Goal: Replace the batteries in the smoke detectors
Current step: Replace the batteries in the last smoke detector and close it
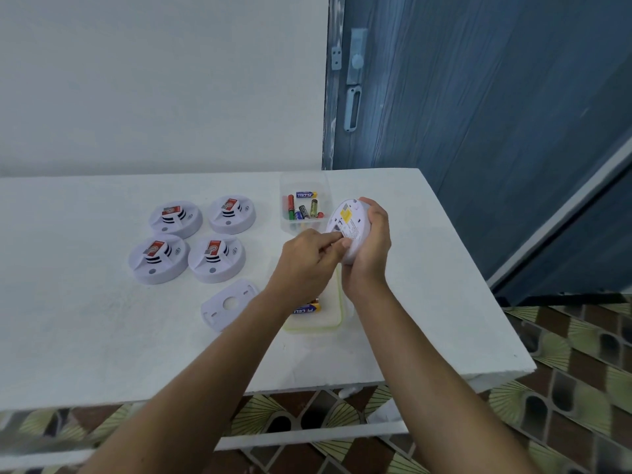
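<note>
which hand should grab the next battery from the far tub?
Left. The right hand grips the detector; the left hand only fingers its back and sits just below the battery tub.

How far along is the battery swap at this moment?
Early on. One back plate is already off, lying on the table. The right hand holds that detector while the left hand works at its back. Four detectors sit unopened; whether they are done cannot be told.
</note>
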Action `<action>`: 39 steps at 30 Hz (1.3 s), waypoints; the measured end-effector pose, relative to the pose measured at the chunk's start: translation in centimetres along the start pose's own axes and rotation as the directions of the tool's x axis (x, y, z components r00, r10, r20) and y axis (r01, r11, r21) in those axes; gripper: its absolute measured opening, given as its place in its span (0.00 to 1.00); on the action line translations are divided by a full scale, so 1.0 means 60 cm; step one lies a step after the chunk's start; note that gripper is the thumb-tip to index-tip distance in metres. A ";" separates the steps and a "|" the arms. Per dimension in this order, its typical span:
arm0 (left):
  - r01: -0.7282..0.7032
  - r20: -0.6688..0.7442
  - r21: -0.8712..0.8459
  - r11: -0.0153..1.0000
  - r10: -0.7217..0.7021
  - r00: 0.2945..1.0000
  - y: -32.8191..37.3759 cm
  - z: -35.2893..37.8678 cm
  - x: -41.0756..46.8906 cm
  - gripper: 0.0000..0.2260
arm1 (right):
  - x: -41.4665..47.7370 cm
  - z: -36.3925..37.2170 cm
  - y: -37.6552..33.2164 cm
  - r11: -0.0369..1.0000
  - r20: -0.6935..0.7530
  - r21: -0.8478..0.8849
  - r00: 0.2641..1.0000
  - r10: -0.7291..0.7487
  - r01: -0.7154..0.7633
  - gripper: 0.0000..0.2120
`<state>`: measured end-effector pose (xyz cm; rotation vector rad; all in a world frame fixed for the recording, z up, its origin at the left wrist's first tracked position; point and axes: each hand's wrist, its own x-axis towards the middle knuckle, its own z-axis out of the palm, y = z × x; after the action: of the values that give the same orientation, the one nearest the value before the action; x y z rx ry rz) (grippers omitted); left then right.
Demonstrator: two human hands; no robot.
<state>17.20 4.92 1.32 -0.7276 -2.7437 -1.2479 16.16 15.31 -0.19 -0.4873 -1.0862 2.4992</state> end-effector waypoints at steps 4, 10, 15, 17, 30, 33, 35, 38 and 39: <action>0.177 0.043 -0.208 0.962 -0.172 0.984 -0.013 -0.008 0.000 0.12 | 0.009 -0.014 -0.006 1.000 -0.030 0.013 0.999 0.023 -0.023 0.11; 0.196 0.181 -0.057 0.979 -0.183 0.966 -0.042 -0.036 -0.027 0.06 | 0.017 -0.045 -0.014 0.999 -0.005 0.049 1.000 0.023 -0.023 0.12; 0.053 0.278 0.067 0.996 -0.070 0.958 -0.059 -0.056 -0.060 0.08 | 0.015 -0.058 -0.013 0.999 0.007 0.045 1.000 0.022 -0.022 0.15; 0.005 0.299 0.100 0.995 -0.035 0.954 -0.064 -0.056 -0.066 0.08 | 0.014 -0.055 -0.010 0.999 -0.001 0.034 1.000 0.020 -0.020 0.16; -0.136 0.427 0.240 0.961 0.021 0.904 -0.087 -0.045 -0.067 0.08 | 0.008 -0.022 0.001 0.996 0.021 -0.002 0.996 0.087 -0.087 0.12; -0.113 0.436 0.234 0.966 0.000 0.900 -0.092 -0.049 -0.062 0.08 | 0.008 -0.020 0.001 0.996 0.028 -0.002 0.995 0.092 -0.092 0.12; -0.086 0.436 0.225 0.971 -0.021 0.900 -0.094 -0.052 -0.058 0.08 | 0.009 -0.019 0.000 0.996 0.028 0.002 0.995 0.091 -0.092 0.12; -0.051 0.418 0.177 0.983 -0.028 0.908 -0.094 -0.057 -0.053 0.06 | 0.011 -0.017 -0.002 0.996 0.020 -0.006 0.996 0.090 -0.090 0.12; -0.048 0.405 0.158 0.986 -0.020 0.914 -0.093 -0.059 -0.050 0.06 | 0.012 -0.017 -0.003 0.996 0.019 -0.007 0.996 0.088 -0.088 0.12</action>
<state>16.95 -1.97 -0.90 -1.0950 -3.1071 -0.9366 16.01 16.37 -0.84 -0.5247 -1.1032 2.5827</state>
